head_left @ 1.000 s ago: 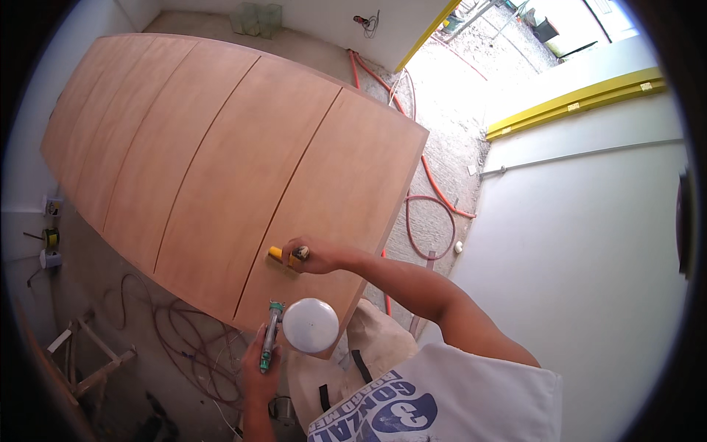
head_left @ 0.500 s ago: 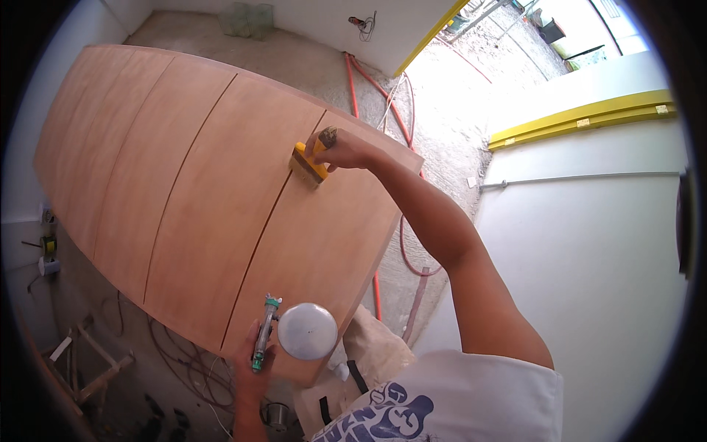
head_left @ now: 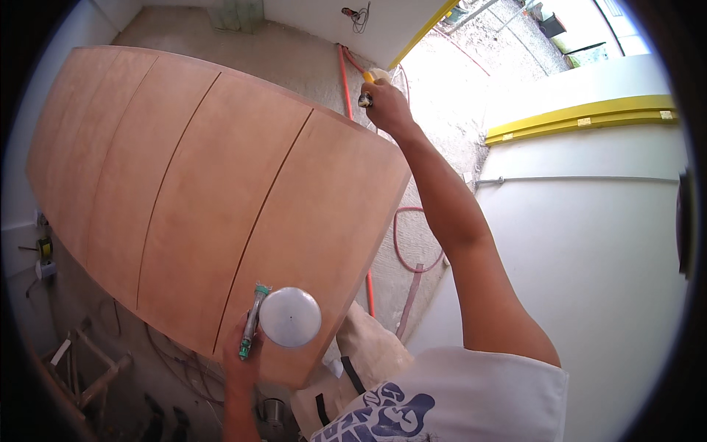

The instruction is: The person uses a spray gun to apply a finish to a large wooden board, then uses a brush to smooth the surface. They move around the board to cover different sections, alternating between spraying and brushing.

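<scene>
A wide brush with a yellow body (head_left: 369,76) and pale bristles is in my right hand (head_left: 389,109), whose fingers are closed round it. It is raised beyond the far right edge of a reddish-brown wooden door panel (head_left: 199,191) with several straight grooves across it. My left hand (head_left: 237,361) grips a metal spray gun (head_left: 254,324) with green fittings over the panel's near end. The gun's round silver cup (head_left: 290,317) faces up beside it. My fingers behind the gun are partly hidden.
Red hoses (head_left: 345,81) lie on the concrete floor past the panel. At the right stands a white wall (head_left: 574,280) with a yellow beam (head_left: 582,119). A wooden frame (head_left: 92,365) and a metal can (head_left: 273,411) are low at the left. A beige cloth (head_left: 375,342) hangs by the near corner.
My right hand has lifted the brush off the panel's surface and carried it away, past the far edge. My left hand and the spray gun have shifted slightly left in view.
</scene>
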### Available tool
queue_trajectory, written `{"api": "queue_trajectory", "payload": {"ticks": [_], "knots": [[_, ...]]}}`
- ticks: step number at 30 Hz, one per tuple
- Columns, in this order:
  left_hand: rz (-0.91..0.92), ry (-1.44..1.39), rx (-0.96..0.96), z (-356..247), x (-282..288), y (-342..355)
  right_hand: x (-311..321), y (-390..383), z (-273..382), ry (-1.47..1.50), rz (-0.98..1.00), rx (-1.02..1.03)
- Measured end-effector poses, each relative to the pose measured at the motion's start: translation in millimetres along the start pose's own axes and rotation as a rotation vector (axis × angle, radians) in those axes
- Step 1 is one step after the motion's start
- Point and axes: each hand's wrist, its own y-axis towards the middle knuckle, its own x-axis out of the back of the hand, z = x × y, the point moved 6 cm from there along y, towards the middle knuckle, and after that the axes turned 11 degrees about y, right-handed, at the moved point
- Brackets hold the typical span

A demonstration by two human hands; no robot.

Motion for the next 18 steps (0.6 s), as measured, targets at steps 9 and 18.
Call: {"api": "queue_trajectory", "payload": {"ticks": [9,18], "knots": [[0.124,0.114,0.015,13.8,-12.8,-20.3,-95.8,-213.7,195.3,1.19,0.943,-0.041],[0.126,0.11,0.002,11.7,-21.9,-27.1,6.2,-41.3,-20.8,0.15,-0.001,-0.085]]}}
